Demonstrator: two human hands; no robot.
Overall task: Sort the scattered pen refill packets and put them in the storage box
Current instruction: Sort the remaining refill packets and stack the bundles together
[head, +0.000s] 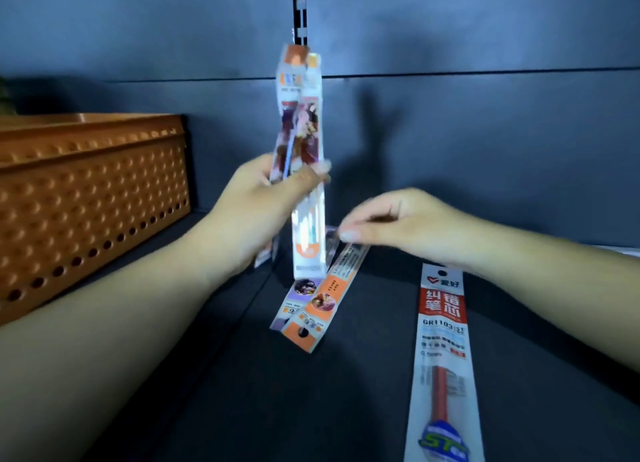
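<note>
Bundle of long clear plastic refill packets with orange-and-white printed cards [300, 132]: held upright, above shelf.
Two similar orange-trimmed packets [311, 309]: flat on dark shelf, overlapping, angled.
Long red-labelled clear packet with red refill [441, 357]: flat, right, apart.
Orange perforated plastic storage box [86, 198]: far left.

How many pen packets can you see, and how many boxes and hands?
Packets held upright in the left hand: at least 2, exact number unclear
Orange-patterned packets lying down: 2
Red packet: 1
Orange box: 1
Hands: 2, the right hand
Total: at least 8
</note>
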